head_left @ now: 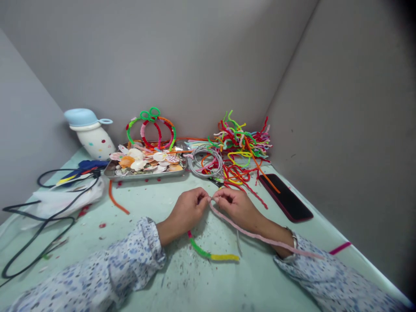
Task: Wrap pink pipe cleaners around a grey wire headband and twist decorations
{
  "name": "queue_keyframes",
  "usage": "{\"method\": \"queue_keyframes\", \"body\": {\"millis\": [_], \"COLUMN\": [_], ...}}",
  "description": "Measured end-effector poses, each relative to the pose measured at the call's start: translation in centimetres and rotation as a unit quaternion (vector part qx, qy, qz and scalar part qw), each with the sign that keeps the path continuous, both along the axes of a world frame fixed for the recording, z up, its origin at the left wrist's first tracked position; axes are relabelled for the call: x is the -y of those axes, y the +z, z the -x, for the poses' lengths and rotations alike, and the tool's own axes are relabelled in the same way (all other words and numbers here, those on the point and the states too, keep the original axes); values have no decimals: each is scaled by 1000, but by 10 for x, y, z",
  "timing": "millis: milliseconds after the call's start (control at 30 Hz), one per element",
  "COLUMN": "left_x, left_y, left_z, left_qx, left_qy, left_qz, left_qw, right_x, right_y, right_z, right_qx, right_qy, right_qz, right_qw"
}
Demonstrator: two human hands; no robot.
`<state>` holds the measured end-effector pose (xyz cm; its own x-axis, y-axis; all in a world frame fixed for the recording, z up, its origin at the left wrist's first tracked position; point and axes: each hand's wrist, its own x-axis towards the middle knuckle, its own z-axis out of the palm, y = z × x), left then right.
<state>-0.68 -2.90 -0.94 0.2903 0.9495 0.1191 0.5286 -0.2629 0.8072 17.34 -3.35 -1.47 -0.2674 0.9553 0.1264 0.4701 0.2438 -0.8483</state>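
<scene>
My left hand (pixel 190 209) and my right hand (pixel 239 209) meet over the middle of the table, both closed in a pinch with fingertips nearly touching. From between the fingertips a long pale pink pipe cleaner (pixel 256 235) runs out across my right wrist and sleeve. Below my left hand shows a curved wire wrapped in pipe cleaner, pink, green and yellow (pixel 224 257); its upper part passes behind that hand. A thin bare wire end (pixel 239 242) shows below my right hand. What exactly sits between the fingertips is partly hidden.
Behind my hands stand a metal tray (pixel 146 177) of shells, wrapped rings (pixel 151 130), a grey wire coil (pixel 205 162) and a pile of colored pipe cleaners (pixel 243 138). A phone (pixel 286 198) lies right; a bottle (pixel 94 141), black cable (pixel 24 255) and plastic bag (pixel 65 199) are left.
</scene>
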Motion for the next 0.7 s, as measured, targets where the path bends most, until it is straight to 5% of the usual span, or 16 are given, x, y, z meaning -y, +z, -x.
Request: {"method": "queue_keyframes", "body": {"millis": [333,700], "left_x": [0,3], "left_y": [-1,2], "left_z": [-1,2], "left_qx": [26,-37], "left_qy": [-4,-8], "left_qz": [21,-52], "left_qw": [999,998], "right_x": [-1,0], "right_y": [1,1], "right_z": [-2,0], "right_qx": [-8,-2], "right_qy": [-8,-2], "right_qz": [5,16], "right_qw": [1000,1000]}}
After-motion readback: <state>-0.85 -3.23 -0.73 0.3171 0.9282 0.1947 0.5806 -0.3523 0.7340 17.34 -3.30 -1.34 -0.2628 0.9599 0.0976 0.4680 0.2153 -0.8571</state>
